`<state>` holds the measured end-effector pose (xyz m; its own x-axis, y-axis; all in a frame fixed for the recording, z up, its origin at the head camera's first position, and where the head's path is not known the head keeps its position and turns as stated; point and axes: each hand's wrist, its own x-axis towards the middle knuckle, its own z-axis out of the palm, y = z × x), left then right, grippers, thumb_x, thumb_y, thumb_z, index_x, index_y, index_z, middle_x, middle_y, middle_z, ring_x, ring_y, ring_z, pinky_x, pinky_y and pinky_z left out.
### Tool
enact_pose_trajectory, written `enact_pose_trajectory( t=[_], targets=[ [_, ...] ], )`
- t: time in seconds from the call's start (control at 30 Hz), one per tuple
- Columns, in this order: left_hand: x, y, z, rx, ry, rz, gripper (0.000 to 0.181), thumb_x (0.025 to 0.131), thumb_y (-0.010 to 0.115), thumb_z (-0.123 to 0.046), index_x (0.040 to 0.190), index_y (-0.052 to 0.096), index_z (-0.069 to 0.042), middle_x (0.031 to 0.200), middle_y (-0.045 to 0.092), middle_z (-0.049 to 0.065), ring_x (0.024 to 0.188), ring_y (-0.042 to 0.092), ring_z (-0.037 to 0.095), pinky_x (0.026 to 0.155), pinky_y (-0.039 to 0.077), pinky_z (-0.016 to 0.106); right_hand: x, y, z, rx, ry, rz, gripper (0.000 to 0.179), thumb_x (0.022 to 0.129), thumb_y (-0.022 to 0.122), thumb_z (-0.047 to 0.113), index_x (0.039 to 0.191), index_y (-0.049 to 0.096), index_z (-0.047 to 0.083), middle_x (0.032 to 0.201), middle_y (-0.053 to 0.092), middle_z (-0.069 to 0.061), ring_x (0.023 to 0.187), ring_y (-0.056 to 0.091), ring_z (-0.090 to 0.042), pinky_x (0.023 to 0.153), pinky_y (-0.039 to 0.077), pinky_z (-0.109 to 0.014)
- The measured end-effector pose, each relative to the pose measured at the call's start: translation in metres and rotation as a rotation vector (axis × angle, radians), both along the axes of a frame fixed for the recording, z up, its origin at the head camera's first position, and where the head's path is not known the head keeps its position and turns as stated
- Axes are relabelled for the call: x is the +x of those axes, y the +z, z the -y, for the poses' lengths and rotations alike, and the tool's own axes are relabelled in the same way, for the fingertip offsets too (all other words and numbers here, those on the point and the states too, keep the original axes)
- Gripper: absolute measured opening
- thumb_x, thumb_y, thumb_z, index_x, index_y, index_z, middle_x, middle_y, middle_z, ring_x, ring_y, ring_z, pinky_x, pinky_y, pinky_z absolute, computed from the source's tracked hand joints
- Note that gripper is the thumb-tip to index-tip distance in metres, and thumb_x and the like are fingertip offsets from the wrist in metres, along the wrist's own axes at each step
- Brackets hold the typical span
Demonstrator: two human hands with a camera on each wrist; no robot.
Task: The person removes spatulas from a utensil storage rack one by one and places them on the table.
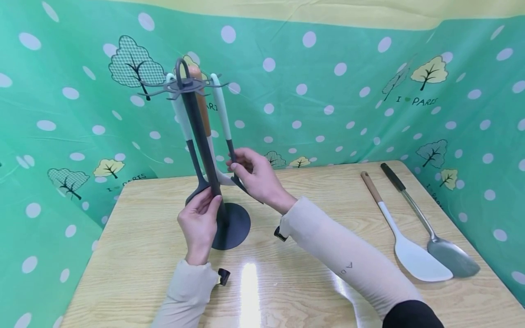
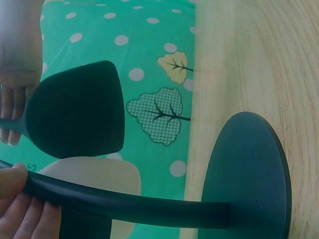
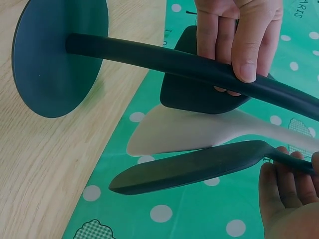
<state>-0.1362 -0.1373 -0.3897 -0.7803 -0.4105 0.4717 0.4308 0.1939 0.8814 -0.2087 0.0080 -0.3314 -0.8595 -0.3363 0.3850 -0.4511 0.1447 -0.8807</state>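
Note:
A black utensil stand [image 1: 198,127] rises at the table's left half from a round base [image 1: 238,228]. My left hand [image 1: 198,223] grips its post low down, thumb in front in the right wrist view. My right hand [image 1: 262,177] holds a turner [image 1: 221,107] with a mint handle and black head by its dark neck; the handle's top is at the rack's hooks. Behind the post hangs a white-headed turner [image 3: 184,129] with a wooden handle. Another mint-handled black turner [image 1: 180,114] hangs at the left, its head partly hidden by my left hand.
At the table's right lie a white turner [image 1: 418,259] with a wooden handle and a metal spatula [image 1: 451,257] with a black grip. A green dotted cloth [image 1: 328,91] closes off the back and sides. Part of another white object [image 1: 358,310] shows beneath my right forearm.

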Motion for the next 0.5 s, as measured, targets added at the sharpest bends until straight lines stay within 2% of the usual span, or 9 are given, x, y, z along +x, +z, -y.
enact_pose_trajectory(
  t=[0.3,0.5],
  targets=[
    [-0.0005,-0.0002,0.0006,0.017,-0.010,-0.006,0.027,0.080,0.073,0.007,0.106,0.069,0.010,0.098,0.070,0.022,0.085,0.070,0.030,0.076,0.056,0.025,0.0029,-0.0001,-0.0045,0.004,0.019,-0.023,0.019,0.097,0.054,0.008,0.115,0.060,0.006,0.099,0.068,-0.007,0.091,0.066,-0.024,0.081,0.053,-0.028],
    [-0.0011,-0.0006,0.0004,0.017,-0.013,-0.006,0.027,0.079,0.073,0.007,0.106,0.069,0.010,0.098,0.070,0.022,0.086,0.070,0.031,0.076,0.056,0.025,0.0070,0.0015,-0.0080,0.015,0.012,-0.036,0.019,0.097,0.055,0.008,0.115,0.062,0.008,0.097,0.068,-0.004,0.087,0.067,-0.018,0.078,0.054,-0.029]
  ],
)
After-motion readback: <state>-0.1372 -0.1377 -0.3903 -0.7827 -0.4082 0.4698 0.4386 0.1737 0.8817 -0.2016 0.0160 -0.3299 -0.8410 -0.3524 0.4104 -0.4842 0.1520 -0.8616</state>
